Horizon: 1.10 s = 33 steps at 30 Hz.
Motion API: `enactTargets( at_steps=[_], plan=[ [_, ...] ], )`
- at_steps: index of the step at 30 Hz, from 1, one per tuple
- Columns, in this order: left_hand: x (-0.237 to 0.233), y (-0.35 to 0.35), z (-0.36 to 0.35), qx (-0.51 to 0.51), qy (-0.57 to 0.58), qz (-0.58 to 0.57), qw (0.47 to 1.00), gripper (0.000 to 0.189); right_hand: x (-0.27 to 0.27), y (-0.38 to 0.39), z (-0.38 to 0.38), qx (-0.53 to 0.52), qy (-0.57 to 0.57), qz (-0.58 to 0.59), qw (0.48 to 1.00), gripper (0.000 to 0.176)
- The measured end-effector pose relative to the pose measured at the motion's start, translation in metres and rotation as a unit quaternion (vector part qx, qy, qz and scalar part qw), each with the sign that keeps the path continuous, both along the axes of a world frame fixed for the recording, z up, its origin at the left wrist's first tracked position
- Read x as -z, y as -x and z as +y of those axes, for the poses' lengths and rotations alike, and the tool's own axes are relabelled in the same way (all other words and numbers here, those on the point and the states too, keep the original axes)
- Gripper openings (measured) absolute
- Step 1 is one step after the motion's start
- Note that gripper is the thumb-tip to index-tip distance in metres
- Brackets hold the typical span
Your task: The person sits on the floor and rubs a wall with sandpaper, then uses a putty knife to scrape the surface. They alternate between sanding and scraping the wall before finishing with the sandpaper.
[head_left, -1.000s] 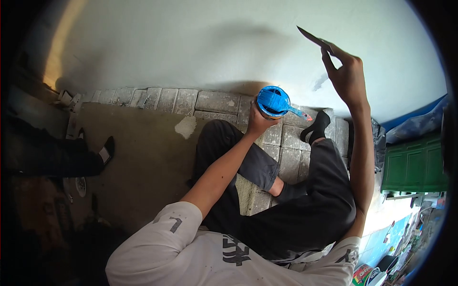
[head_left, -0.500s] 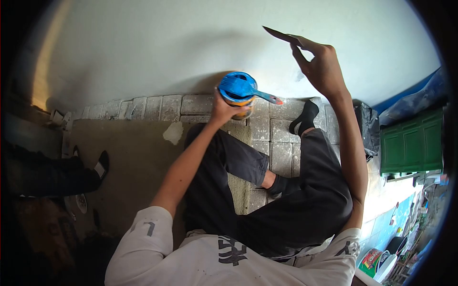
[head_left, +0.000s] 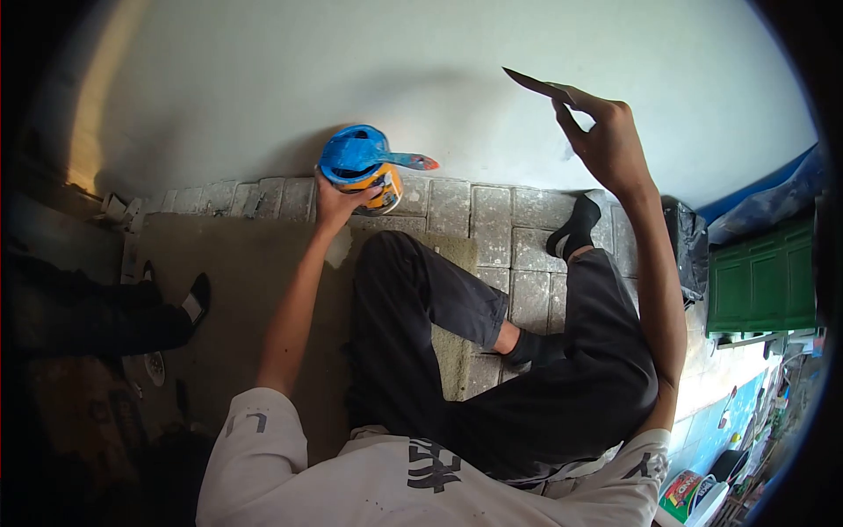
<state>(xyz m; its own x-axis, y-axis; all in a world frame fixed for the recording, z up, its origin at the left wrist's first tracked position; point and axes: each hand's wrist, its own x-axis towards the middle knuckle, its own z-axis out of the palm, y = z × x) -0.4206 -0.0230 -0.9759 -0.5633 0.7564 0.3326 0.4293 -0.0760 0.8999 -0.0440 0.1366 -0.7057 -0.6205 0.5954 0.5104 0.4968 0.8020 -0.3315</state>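
My left hand [head_left: 335, 209] is wrapped round a paint can [head_left: 385, 195] with an orange and white label and a blue-smeared rim. Across the can's mouth rests a paintbrush [head_left: 399, 161], its bristles coated blue and its red-tipped handle jutting right. The can is close to the pale wall [head_left: 439, 53], above the paving blocks. Raised on the right, my right hand [head_left: 610, 145] pinches a thin, dark, pointed blade [head_left: 531, 84] between thumb and fingers. The blade points up and left in front of the wall; its handle is hidden by the fingers.
My bent legs [head_left: 413, 307] and socked feet rest on grey paving blocks [head_left: 492, 215] and a mat. Another person's legs [head_left: 105, 307] are at the left. A black bag [head_left: 683, 246], a green crate [head_left: 762, 281] and a white bucket [head_left: 694, 496] stand on the right.
My left hand has carried the can and brush to the left along the wall. My right hand with the blade appears slightly lower and further right, as the whole view has shifted a little.
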Motion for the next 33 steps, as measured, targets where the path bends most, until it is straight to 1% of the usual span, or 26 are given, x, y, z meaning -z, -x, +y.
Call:
enactTargets(
  at_steps=[2,3,4,6,8,10,14,16,17,18,20,21,25,27,28,30,31,32,33],
  plan=[
    [0.008,0.014,-0.015,-0.064,-0.014,-0.063,0.996,0.102,0.003,0.000,0.002,-0.015,-0.024,0.025,0.999,0.025],
    [0.012,0.021,-0.022,-0.075,-0.025,-0.077,0.994,0.101,0.009,0.001,0.009,-0.040,-0.056,0.058,0.996,0.026],
    [0.016,0.028,-0.028,-0.079,-0.025,-0.077,0.994,0.101,0.008,0.002,0.007,-0.044,-0.056,0.058,0.996,0.026],
    [0.023,0.042,-0.040,-0.147,-0.029,-0.051,0.987,0.102,0.004,0.002,0.002,-0.010,-0.016,0.027,0.999,0.026],
    [0.032,0.051,-0.045,-0.169,-0.030,-0.032,0.985,0.100,0.008,0.001,0.007,-0.019,-0.018,0.032,0.999,0.027],
    [0.040,0.057,-0.047,-0.267,-0.024,0.006,0.963,0.101,0.011,0.002,0.008,-0.031,-0.031,0.044,0.998,0.028],
    [0.050,0.065,-0.044,-0.261,-0.051,-0.018,0.964,0.105,0.010,0.005,0.008,-0.032,-0.024,0.041,0.998,0.029],
    [0.057,0.065,-0.041,-0.294,-0.035,-0.016,0.955,0.111,0.007,0.008,0.006,-0.026,-0.009,0.039,0.999,0.030],
    [0.066,0.069,-0.041,-0.289,-0.028,-0.007,0.957,0.115,0.006,0.010,0.004,-0.019,-0.004,0.030,0.999,0.029],
    [0.074,0.073,-0.039,-0.287,-0.031,-0.005,0.957,0.115,0.005,0.012,0.004,-0.011,0.001,0.023,1.000,0.029],
    [0.075,0.071,-0.039,-0.298,0.002,0.013,0.955,0.116,0.005,0.013,0.005,-0.010,-0.008,0.019,1.000,0.029],
    [0.074,0.071,-0.040,-0.272,-0.009,-0.006,0.962,0.116,0.004,0.015,0.004,-0.011,-0.016,0.014,1.000,0.028],
    [0.080,0.074,-0.040,-0.240,-0.011,-0.039,0.970,0.122,-0.001,0.024,-0.001,0.011,0.001,0.007,1.000,0.026],
    [0.081,0.074,-0.041,-0.236,-0.007,-0.043,0.971,0.124,0.003,0.025,0.005,-0.043,-0.026,0.059,0.997,0.025],
    [0.087,0.077,-0.042,-0.229,-0.004,-0.047,0.972,0.125,0.003,0.025,0.005,-0.045,-0.026,0.059,0.997,0.025],
    [0.099,0.077,-0.043,-0.236,-0.024,-0.043,0.970,0.123,0.001,0.025,0.006,-0.119,0.004,0.005,0.993,0.025],
    [0.099,0.075,-0.044,-0.242,-0.043,-0.039,0.969,0.120,0.000,0.025,0.003,-0.121,0.039,-0.017,0.992,0.025],
    [0.098,0.071,-0.047,-0.245,-0.044,-0.039,0.968,0.120,-0.001,0.027,0.002,-0.124,0.038,-0.018,0.991,0.025],
    [0.099,0.066,-0.054,-0.258,-0.050,0.023,0.965,0.118,-0.001,0.028,0.002,-0.122,0.050,-0.036,0.991,0.027]
  ],
)
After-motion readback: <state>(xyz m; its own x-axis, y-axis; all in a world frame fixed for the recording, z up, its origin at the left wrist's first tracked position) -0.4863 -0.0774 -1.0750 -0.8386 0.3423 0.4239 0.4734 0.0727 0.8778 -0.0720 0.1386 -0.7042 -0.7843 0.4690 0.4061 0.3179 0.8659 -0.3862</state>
